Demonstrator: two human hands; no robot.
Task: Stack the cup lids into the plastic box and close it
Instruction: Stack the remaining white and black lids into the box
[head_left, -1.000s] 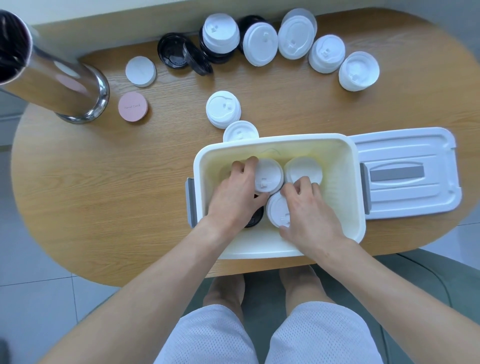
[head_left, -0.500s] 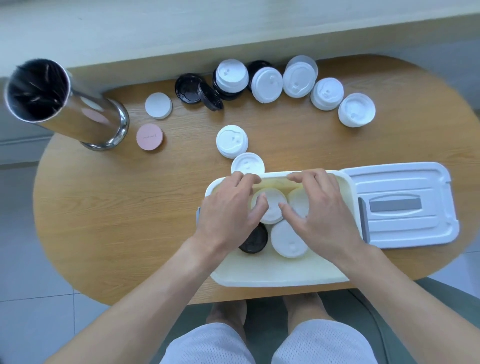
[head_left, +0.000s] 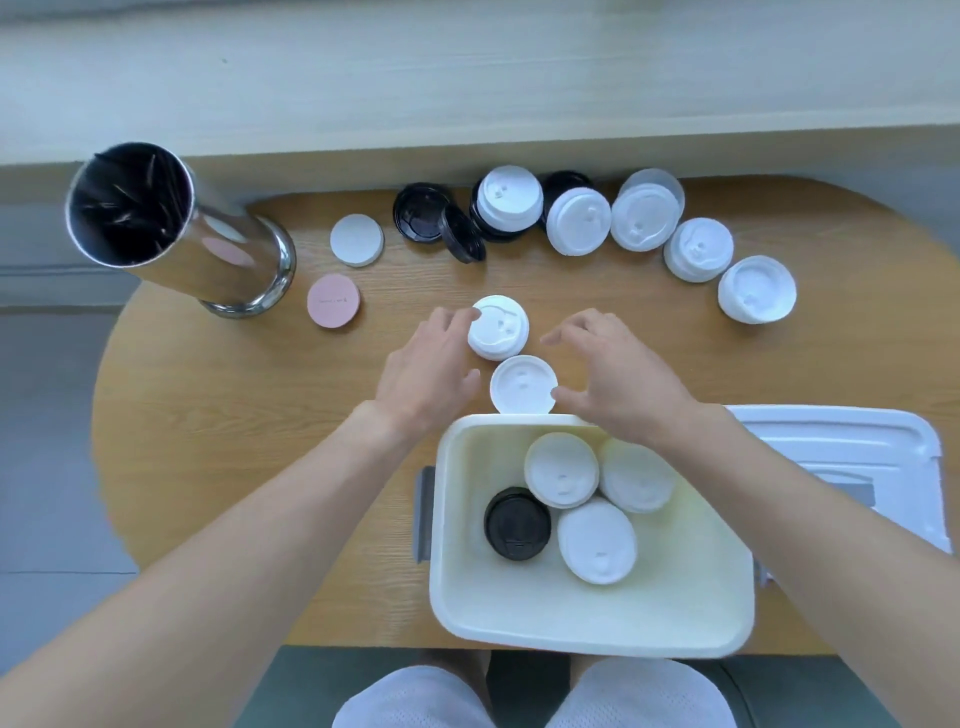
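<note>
The cream plastic box (head_left: 587, 618) stands open at the table's near edge. Inside lie three white lid stacks (head_left: 562, 477) and a black one (head_left: 517, 524). Just beyond its far rim sit two white lid stacks: one (head_left: 498, 327) touched on its left side by the fingertips of my left hand (head_left: 428, 366), the other (head_left: 523, 384) between both hands. My right hand (head_left: 618, 376) hovers open to their right, thumb close to the nearer stack. More white and black lids (head_left: 576, 221) line the far edge. The box's white cover (head_left: 852, 452) lies to the right, partly hidden by my arm.
A tall steel canister (head_left: 171, 228) with dark straws stands at the far left. A pink coaster (head_left: 333, 301) and a white disc (head_left: 357, 240) lie next to it. A wall ledge runs behind the oval wooden table (head_left: 249, 415).
Both hands have come out of the box and moved forward to the two white lid stacks beyond its rim. The camera has tilted up, showing more of the far side.
</note>
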